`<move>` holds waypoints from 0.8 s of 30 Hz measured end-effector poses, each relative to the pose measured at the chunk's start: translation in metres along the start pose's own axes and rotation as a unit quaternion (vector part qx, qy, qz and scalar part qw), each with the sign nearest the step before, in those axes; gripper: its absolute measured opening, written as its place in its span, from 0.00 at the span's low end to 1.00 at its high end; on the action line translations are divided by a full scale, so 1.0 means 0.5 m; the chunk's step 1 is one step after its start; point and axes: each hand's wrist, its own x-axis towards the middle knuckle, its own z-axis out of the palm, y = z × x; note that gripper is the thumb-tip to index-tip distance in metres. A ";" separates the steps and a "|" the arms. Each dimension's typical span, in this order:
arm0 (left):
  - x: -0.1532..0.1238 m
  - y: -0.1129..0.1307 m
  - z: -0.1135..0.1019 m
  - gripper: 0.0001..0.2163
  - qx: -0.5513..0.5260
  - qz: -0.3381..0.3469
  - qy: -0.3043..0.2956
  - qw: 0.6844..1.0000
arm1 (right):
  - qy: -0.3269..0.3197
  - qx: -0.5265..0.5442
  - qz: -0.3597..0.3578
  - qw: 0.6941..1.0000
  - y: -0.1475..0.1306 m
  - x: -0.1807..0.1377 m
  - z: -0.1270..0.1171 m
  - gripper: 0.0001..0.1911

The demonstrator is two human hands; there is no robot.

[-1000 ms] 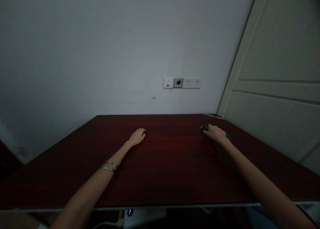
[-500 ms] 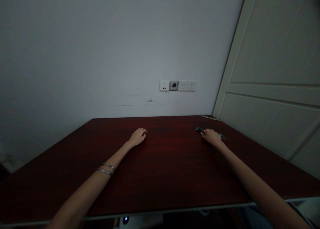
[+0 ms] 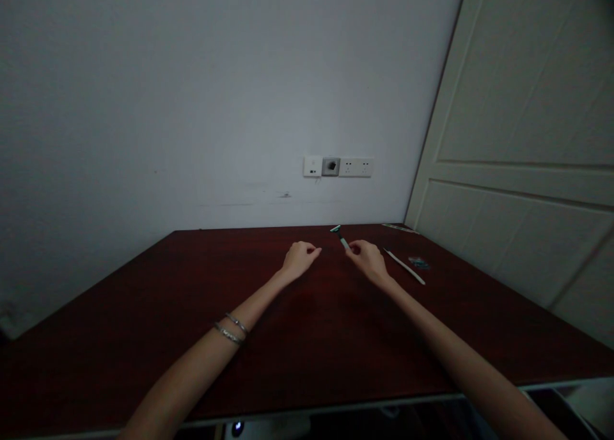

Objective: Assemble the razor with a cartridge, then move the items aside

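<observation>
A razor (image 3: 344, 242) with a pale handle and dark neck is pinched by its handle end in my right hand (image 3: 367, 258). Its head points up and to the left, above the far part of the table. My left hand (image 3: 298, 259) is closed, thumb and forefinger together at the tips, and nothing shows in it. It hovers left of the razor, a short gap away. To the right of my right hand, a thin white stick-like thing (image 3: 405, 266) lies slanted on the table. Beside it is a small clear packet with green bits (image 3: 419, 263).
The dark red table (image 3: 297, 344) runs back to a pale wall. A row of sockets (image 3: 355, 167) is fixed low on that wall. A panelled cream door (image 3: 522, 235) borders the right side. A flat strip (image 3: 400, 227) lies at the far right corner.
My right hand has brought the razor up and left from the right side, uncovering the white stick and packet. My left hand has moved right, towards it.
</observation>
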 end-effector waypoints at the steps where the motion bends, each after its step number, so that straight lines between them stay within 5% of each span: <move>1: -0.001 0.014 0.006 0.16 -0.018 0.003 0.005 1.000 | 0.013 0.013 -0.021 1.000 -0.023 -0.007 0.000 0.12; 6: -0.002 0.040 0.022 0.21 -0.080 -0.013 0.054 0.995 | 0.041 0.048 -0.113 0.992 -0.091 -0.032 -0.002 0.10; 17: 0.005 0.019 0.018 0.18 -0.137 -0.067 0.080 0.985 | -0.010 0.017 -0.165 0.986 -0.138 -0.035 -0.003 0.12; 20: 0.011 -0.009 0.009 0.18 -0.104 -0.082 0.076 0.988 | -0.030 0.037 -0.181 0.982 -0.115 -0.022 -0.010 0.16; 24: 0.020 -0.068 -0.024 0.15 -0.010 -0.118 0.040 0.992 | -0.048 -0.007 -0.098 0.994 -0.018 0.016 -0.029 0.15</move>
